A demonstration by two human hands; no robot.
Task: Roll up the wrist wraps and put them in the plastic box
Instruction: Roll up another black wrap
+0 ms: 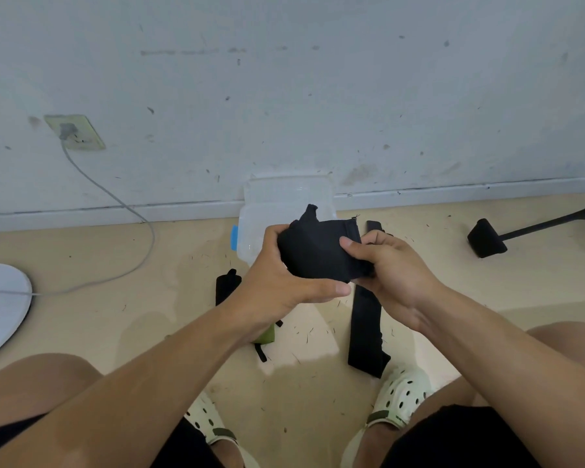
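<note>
**First wrap mid-roll, box looks empty**

Both the left hand [277, 282] and right hand [389, 275] grip a black wrist wrap [318, 251], part-rolled, just in front of the clear plastic box [284, 201]. Another wrap [365, 332] lies unrolled on the floor [149, 315] nearer me.

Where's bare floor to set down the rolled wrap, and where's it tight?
Free: the floor between the grey cable and the strap left of the hands, and between the plastic box and the black stand. Tight: under the wrist wrap, where a long black strap and a green piece lie.
</note>
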